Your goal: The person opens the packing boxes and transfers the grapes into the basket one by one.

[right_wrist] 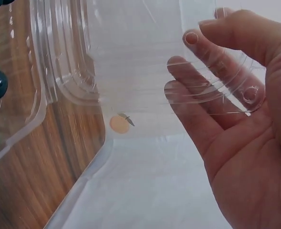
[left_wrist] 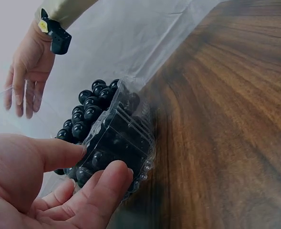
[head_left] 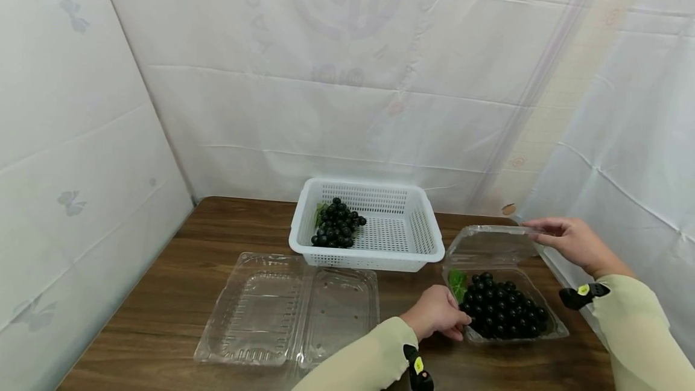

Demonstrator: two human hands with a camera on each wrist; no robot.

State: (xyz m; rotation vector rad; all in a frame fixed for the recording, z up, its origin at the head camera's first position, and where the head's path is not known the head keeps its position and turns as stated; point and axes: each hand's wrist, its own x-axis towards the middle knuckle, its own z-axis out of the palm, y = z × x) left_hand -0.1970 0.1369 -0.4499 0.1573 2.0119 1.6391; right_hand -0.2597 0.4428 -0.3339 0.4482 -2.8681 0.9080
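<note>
A clear plastic clamshell container (head_left: 559, 332) at the table's right holds a bunch of dark grapes (head_left: 502, 309) and a green leaf (head_left: 458, 284). My left hand (head_left: 438, 312) pinches the container's near-left rim between thumb and fingers. In the left wrist view, the thumb lies at that rim, beside the grapes (left_wrist: 93, 112). Raised at the back is the hinged lid (head_left: 491, 246). My right hand (head_left: 575, 246) holds the lid's right edge, with thumb on one side and fingers showing through the clear plastic (right_wrist: 135, 62) on the other.
A white perforated basket (head_left: 374, 258) stands at the back middle, with another bunch of dark grapes (head_left: 335, 225) at its left end. Left of my left arm, a second clear clamshell (head_left: 266, 312) lies unfolded on the wooden table (head_left: 157, 300). White cloth walls (head_left: 326, 107) enclose the table.
</note>
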